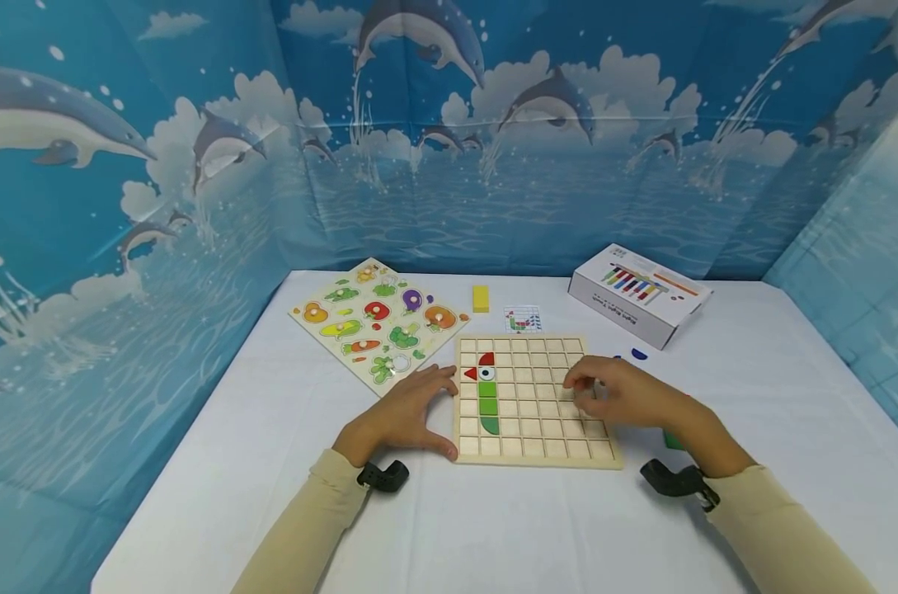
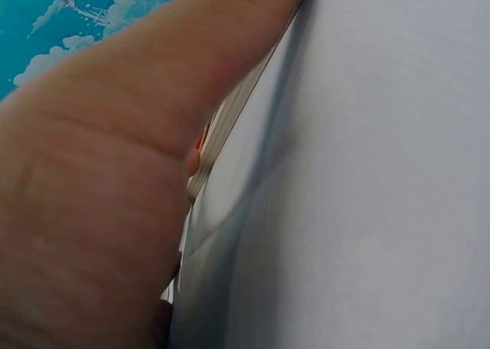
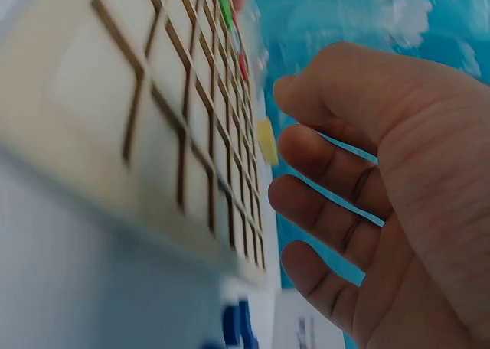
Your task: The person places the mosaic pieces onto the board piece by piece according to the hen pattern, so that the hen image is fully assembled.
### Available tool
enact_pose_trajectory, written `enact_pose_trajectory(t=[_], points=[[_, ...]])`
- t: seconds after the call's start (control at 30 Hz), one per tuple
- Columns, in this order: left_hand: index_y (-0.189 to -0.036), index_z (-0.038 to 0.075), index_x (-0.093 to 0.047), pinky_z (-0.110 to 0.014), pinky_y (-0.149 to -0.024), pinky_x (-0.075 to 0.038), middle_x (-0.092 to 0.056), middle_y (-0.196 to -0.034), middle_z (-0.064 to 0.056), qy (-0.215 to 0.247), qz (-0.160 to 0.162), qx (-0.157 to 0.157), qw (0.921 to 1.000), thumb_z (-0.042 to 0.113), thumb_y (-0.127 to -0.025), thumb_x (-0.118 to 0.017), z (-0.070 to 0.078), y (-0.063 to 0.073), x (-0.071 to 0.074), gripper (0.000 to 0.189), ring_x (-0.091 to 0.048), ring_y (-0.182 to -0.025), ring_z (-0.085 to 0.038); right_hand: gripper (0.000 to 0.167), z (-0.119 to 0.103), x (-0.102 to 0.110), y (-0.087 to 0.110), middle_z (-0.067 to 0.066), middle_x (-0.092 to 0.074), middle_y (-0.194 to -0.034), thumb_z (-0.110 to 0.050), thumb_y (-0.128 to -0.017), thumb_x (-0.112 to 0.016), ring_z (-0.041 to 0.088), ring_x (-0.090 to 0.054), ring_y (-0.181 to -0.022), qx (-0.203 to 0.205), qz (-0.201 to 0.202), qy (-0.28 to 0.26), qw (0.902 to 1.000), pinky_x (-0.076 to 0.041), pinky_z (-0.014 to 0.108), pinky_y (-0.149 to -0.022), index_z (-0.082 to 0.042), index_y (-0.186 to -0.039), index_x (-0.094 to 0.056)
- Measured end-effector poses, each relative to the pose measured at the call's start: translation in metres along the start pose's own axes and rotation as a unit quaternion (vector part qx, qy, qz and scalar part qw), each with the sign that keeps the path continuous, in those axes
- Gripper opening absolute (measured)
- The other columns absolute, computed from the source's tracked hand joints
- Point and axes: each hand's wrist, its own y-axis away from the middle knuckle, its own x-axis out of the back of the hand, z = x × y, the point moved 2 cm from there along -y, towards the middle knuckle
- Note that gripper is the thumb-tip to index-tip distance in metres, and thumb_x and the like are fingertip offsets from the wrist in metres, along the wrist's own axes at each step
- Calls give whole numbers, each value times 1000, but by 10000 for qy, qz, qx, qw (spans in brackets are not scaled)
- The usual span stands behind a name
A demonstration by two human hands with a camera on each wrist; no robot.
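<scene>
A wooden grid board (image 1: 526, 404) lies flat on the white table. In its left columns sit a red quarter-round piece (image 1: 486, 360), a red triangle (image 1: 471, 374), a white eye tile (image 1: 486, 374), two green squares (image 1: 487, 406) and a green quarter-round piece (image 1: 490, 426). My left hand (image 1: 404, 412) rests at the board's left edge, thumb and fingers spread against its side. Over the board's right columns hovers my right hand (image 1: 622, 392). Its fingers are loosely bent, and nothing shows between thumb and fingertips in the right wrist view.
A vegetable puzzle board (image 1: 359, 363) lies back left. Behind the grid are a yellow block (image 1: 481, 299), a pattern card (image 1: 522, 318) and a white box (image 1: 637, 297). Blue half-round pieces (image 1: 639, 354) lie near the box; a green piece (image 1: 673, 440) is partly hidden under my right forearm.
</scene>
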Motion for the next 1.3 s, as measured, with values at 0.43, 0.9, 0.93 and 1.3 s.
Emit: enact_pose_trajectory(t=[0.43,0.9,0.93,1.3], points=[[-128,30,-50,-44,-122,-16,-25,-165,8,26,21,23,10000,83,-59,-76,-1,0,-1,91,-15,-152,-20,33,46,45,76,-1,-53,-87,-6,-84,-79,21,-51,-87,-1899,-118,332,9812,-52,25,-64,-9,-114,-66],[-128,29,-50,-42,-122,-16,-26,-165,7,20,31,-34,10000,81,-60,-78,-1,-1,0,90,-16,-152,-20,35,61,44,93,4,-57,-98,2,-83,-75,26,-50,-96,-2310,-677,-402,9698,-55,28,-68,-12,-114,-69],[-128,29,-51,-42,-122,-16,-26,-165,7,19,24,-31,10000,81,-60,-78,-1,-1,0,90,-16,-152,-20,35,62,44,93,4,-56,-97,2,-83,-75,27,-50,-96,-2323,-680,-406,9694,-55,28,-67,-12,-114,-70],[-128,28,-51,-42,-122,-15,-26,-165,7,13,27,-5,10000,79,-61,-79,1,0,1,88,-16,-152,-20,29,65,38,94,3,-50,-81,-12,-85,-80,22,-51,-79,-2375,-368,-251,9704,-47,25,-56,-11,-109,-65]])
